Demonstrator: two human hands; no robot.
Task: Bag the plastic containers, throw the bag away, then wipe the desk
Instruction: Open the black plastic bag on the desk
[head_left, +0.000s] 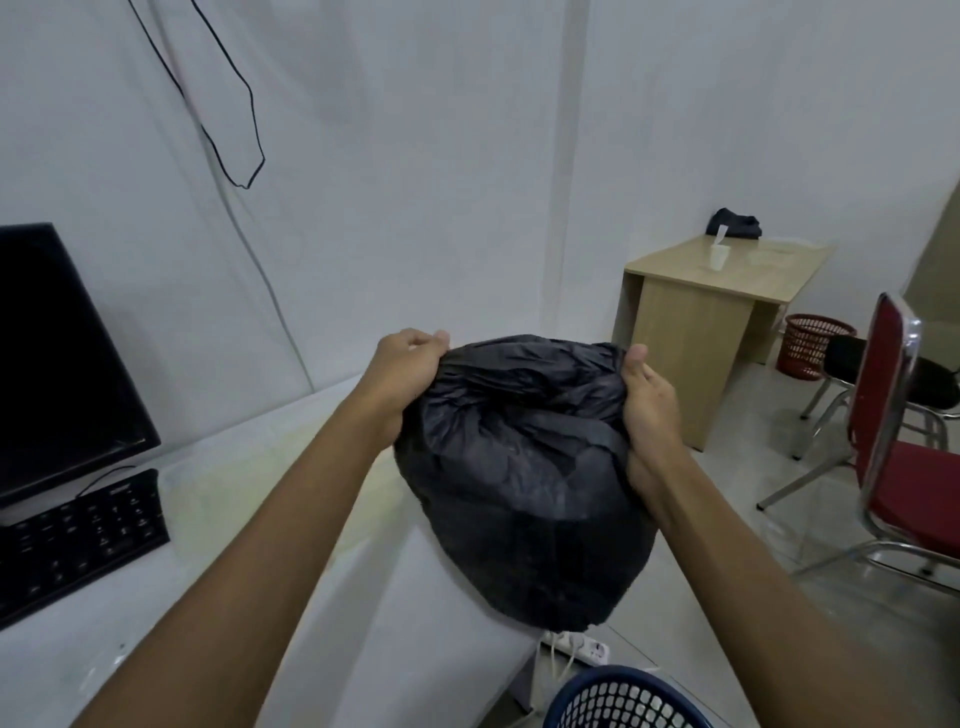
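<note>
A full black plastic bag (524, 478) hangs in the air past the right end of the white desk (249, 519). My left hand (405, 374) grips the bag's gathered top on its left side. My right hand (649, 405) grips the top on its right side. The bag's mouth is bunched together between both hands, and whatever is inside is hidden. A dark blue mesh wastebasket (623, 699) stands on the floor directly below the bag, only its rim showing.
A black monitor (57, 364) and black keyboard (78, 540) sit on the desk's left. A power strip (576, 647) lies on the floor by the blue basket. Further right are a wooden desk (722, 306), a red mesh basket (815, 348) and a red chair (904, 441).
</note>
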